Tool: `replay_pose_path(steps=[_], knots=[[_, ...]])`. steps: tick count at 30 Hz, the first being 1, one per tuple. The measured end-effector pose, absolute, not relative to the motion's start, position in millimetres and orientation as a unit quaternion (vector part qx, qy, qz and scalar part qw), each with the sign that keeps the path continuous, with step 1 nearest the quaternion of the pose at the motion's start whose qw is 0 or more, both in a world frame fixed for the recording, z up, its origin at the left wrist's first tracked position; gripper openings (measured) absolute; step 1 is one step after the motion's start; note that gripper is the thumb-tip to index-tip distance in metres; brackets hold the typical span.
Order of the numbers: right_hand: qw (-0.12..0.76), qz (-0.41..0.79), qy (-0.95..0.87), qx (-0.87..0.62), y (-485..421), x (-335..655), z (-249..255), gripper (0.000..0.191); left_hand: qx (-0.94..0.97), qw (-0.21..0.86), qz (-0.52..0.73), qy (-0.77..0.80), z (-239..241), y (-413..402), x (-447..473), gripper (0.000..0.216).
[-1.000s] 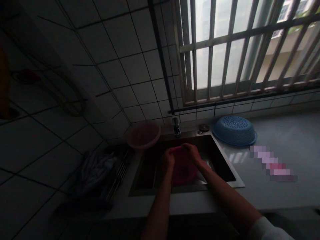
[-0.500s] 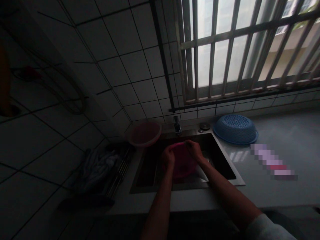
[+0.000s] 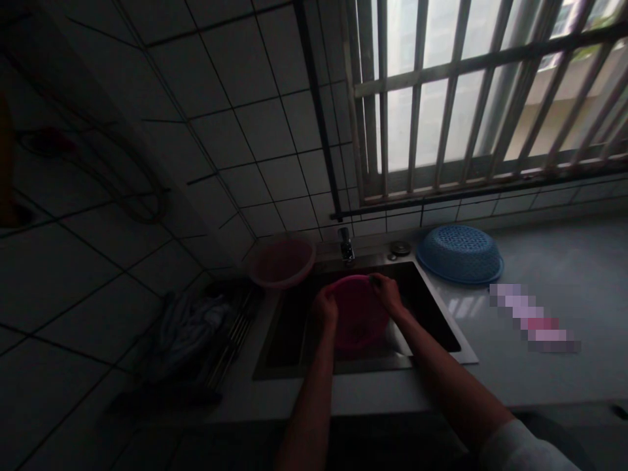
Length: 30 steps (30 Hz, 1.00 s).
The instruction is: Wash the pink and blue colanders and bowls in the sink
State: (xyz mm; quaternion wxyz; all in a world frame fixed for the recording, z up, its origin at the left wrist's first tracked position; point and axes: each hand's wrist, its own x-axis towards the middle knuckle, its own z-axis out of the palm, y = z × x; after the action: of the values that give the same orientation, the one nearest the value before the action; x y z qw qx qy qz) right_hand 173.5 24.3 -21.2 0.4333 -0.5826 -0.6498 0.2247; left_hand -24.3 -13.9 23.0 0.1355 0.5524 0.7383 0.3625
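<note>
A bright pink basin (image 3: 360, 314) is held over the sink (image 3: 444, 327), tilted so that its inside faces me. My left hand (image 3: 326, 307) is closed on its left rim. On the upper right rim, my right hand (image 3: 388, 292) grips the basin, with something small and dark at the fingertips that I cannot make out. The chrome faucet (image 3: 346, 245) stands behind the basin, at the back edge of the sink. Dim light hides what lies at the bottom of the basin.
A paler pink basin (image 3: 283, 263) sits at the sink's back left corner. To the right, a blue plastic basket (image 3: 461, 255) lies upside down on the counter (image 3: 554, 261), near a blurred-out pinkish item (image 3: 534, 317). A crumpled cloth (image 3: 193, 330) lies at left. Window bars (image 3: 451, 118) rise behind.
The pink basin has tipped a little further toward me and its opening shows more. My right hand has shifted slightly to the right along the rim.
</note>
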Motion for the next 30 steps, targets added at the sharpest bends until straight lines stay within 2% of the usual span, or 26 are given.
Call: replay_pose_path(steps=[8,14,20,26,30], knots=[[0.419,0.219,-0.726,-0.5,17,152,-16,0.04,0.624,0.147,0.338,0.689,20,-16,-15,0.04],[0.438,0.227,-0.645,-0.584,19,172,-11,0.041,0.541,0.128,0.372,0.744,22,-13,-23,0.036],[0.414,0.226,-0.746,-0.469,8,143,-3,0.039,0.626,0.148,0.343,0.685,20,-15,-16,0.035],[0.437,0.241,-0.66,-0.562,17,168,-9,0.043,0.555,0.127,0.366,0.736,18,-12,-19,0.037],[0.428,0.226,-0.695,-0.532,11,152,-8,0.044,0.599,0.13,0.356,0.705,18,-13,-18,0.039]])
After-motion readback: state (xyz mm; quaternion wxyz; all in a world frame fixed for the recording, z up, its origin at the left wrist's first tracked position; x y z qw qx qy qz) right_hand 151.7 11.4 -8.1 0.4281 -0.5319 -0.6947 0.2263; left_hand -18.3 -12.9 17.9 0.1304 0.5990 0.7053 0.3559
